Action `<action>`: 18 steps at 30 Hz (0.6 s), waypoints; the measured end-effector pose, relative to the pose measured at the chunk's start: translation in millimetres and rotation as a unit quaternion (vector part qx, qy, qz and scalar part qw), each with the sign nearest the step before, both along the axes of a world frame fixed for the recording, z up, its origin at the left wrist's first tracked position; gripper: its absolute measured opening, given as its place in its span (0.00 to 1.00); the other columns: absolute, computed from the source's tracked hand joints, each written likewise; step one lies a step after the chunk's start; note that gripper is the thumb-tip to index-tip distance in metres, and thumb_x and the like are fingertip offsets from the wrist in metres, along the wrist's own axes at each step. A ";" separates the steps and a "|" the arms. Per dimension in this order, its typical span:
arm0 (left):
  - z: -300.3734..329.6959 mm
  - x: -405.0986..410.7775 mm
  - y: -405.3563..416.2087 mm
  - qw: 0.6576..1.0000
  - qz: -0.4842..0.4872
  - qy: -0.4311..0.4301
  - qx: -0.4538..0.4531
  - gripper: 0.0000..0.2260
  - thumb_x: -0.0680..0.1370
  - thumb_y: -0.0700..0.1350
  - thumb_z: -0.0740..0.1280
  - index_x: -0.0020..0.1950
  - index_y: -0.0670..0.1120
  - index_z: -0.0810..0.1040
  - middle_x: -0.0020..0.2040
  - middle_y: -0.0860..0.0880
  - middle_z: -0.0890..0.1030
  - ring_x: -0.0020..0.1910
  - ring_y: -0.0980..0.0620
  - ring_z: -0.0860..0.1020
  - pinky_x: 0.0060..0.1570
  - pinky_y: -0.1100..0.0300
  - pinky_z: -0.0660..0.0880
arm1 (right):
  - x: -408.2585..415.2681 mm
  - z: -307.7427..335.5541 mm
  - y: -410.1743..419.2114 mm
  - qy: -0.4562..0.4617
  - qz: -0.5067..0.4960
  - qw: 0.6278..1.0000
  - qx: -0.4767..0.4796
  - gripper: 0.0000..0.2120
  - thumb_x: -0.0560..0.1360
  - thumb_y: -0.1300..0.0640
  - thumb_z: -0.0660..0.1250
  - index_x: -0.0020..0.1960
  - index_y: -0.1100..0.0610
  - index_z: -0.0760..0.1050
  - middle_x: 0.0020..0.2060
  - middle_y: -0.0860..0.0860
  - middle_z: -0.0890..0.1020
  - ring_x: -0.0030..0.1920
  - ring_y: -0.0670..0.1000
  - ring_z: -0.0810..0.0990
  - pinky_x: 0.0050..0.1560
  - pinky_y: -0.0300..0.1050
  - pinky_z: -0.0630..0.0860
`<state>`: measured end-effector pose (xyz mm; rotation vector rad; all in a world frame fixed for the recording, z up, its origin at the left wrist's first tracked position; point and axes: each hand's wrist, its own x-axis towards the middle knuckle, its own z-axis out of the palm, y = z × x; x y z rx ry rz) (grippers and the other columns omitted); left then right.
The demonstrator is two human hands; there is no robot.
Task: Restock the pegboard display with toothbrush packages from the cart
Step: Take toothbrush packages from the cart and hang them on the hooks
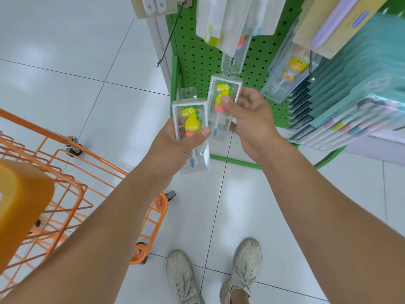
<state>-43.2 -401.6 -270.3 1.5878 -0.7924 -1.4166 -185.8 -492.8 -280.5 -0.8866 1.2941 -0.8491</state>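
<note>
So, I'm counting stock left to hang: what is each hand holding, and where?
Each holds one dinosaur toothbrush pack. Left hand grips the left pack at its lower middle; right hand pinches the right pack mid-body, thumb in front.

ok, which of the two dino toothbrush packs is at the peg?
The pack in the right hand: its top edge meets the hook tip. The left hand's pack sits lower, hang hole free.
</note>
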 end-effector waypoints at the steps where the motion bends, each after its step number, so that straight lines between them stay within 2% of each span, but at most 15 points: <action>1: 0.0 0.4 0.0 1.000 -0.010 -0.002 0.001 0.14 0.76 0.50 0.73 0.60 0.53 0.77 0.55 0.49 0.85 0.56 0.52 0.83 0.60 0.54 0.78 | 3.5 1.3 -9.6 0.025 -0.004 1.000 0.005 0.10 0.78 0.56 0.72 0.57 0.56 0.75 0.50 0.52 0.87 0.51 0.50 0.86 0.55 0.53 0.79; 4: 0.2 -1.6 -1.0 0.999 -0.033 0.000 0.002 0.22 0.74 0.58 0.70 0.65 0.54 0.75 0.59 0.46 0.82 0.58 0.48 0.82 0.65 0.43 0.75 | 16.5 11.5 -40.0 0.118 -0.036 0.990 0.063 0.18 0.79 0.42 0.68 0.57 0.57 0.75 0.48 0.50 0.84 0.42 0.50 0.78 0.44 0.43 0.73; 5: 0.3 -3.3 -1.4 0.999 -0.036 0.005 0.003 0.22 0.74 0.60 0.68 0.66 0.55 0.74 0.60 0.45 0.82 0.59 0.48 0.82 0.65 0.42 0.75 | 19.5 14.1 -47.2 0.147 -0.025 0.984 0.101 0.24 0.79 0.37 0.64 0.62 0.57 0.73 0.50 0.50 0.80 0.43 0.51 0.76 0.45 0.43 0.72; 6: -0.7 -4.7 -1.7 0.999 -0.038 0.008 0.004 0.22 0.74 0.61 0.67 0.66 0.56 0.74 0.60 0.45 0.82 0.59 0.48 0.82 0.66 0.42 0.74 | 21.8 13.6 -52.4 0.153 -0.007 0.979 0.135 0.28 0.80 0.35 0.59 0.68 0.56 0.71 0.55 0.52 0.78 0.49 0.54 0.76 0.50 0.45 0.73; 8: -1.2 -7.3 -1.8 0.999 -0.053 -0.001 -0.007 0.18 0.78 0.62 0.64 0.66 0.59 0.74 0.60 0.48 0.82 0.60 0.51 0.81 0.67 0.42 0.74 | 23.8 11.8 -51.5 0.103 0.002 0.981 0.162 0.33 0.81 0.34 0.55 0.76 0.56 0.65 0.69 0.54 0.73 0.66 0.58 0.74 0.66 0.53 0.72; 9: -0.6 -8.6 -2.4 0.998 -0.054 -0.007 -0.017 0.17 0.80 0.61 0.63 0.67 0.59 0.74 0.60 0.50 0.82 0.60 0.52 0.81 0.67 0.43 0.73 | 20.3 13.1 -43.1 0.064 -0.003 0.982 0.179 0.34 0.80 0.32 0.55 0.77 0.55 0.64 0.71 0.54 0.73 0.69 0.59 0.74 0.69 0.57 0.71; 10: -0.1 -9.9 -3.5 0.998 -0.049 -0.011 -0.031 0.16 0.81 0.60 0.62 0.68 0.59 0.74 0.61 0.50 0.82 0.61 0.52 0.80 0.67 0.42 0.73 | 12.4 16.0 -30.5 0.026 -0.002 0.981 0.194 0.36 0.79 0.30 0.56 0.76 0.54 0.67 0.68 0.52 0.75 0.67 0.59 0.76 0.68 0.59 0.73; 12: 0.0 -12.8 -6.2 0.998 -0.035 -0.010 -0.057 0.17 0.82 0.56 0.62 0.71 0.57 0.73 0.63 0.51 0.81 0.63 0.51 0.79 0.67 0.43 0.73 | -8.3 19.2 -3.7 -0.022 0.056 0.983 0.176 0.35 0.77 0.29 0.57 0.69 0.56 0.75 0.60 0.51 0.83 0.60 0.55 0.82 0.64 0.57 0.76; 14: -0.3 -16.1 -9.4 0.996 -0.032 -0.003 -0.081 0.17 0.84 0.50 0.62 0.73 0.53 0.72 0.64 0.51 0.81 0.63 0.51 0.79 0.66 0.47 0.75 | -25.1 23.3 23.4 -0.049 0.118 0.984 0.120 0.26 0.79 0.36 0.64 0.64 0.57 0.79 0.56 0.52 0.86 0.58 0.52 0.84 0.62 0.53 0.78; 16: 0.5 -19.8 -12.1 0.995 -0.037 0.004 -0.097 0.16 0.84 0.46 0.61 0.72 0.49 0.72 0.62 0.49 0.82 0.62 0.50 0.80 0.60 0.53 0.78 | -34.2 22.8 42.0 -0.060 0.126 0.988 0.062 0.16 0.78 0.52 0.71 0.63 0.58 0.79 0.57 0.56 0.85 0.55 0.50 0.84 0.57 0.49 0.82; 18: 1.6 -24.2 -15.0 0.994 -0.032 0.011 -0.100 0.15 0.84 0.44 0.61 0.71 0.49 0.73 0.61 0.49 0.83 0.59 0.50 0.82 0.55 0.56 0.80 | -35.6 18.2 47.7 -0.066 0.099 0.993 0.026 0.15 0.76 0.62 0.73 0.61 0.59 0.79 0.57 0.57 0.84 0.51 0.49 0.85 0.51 0.47 0.83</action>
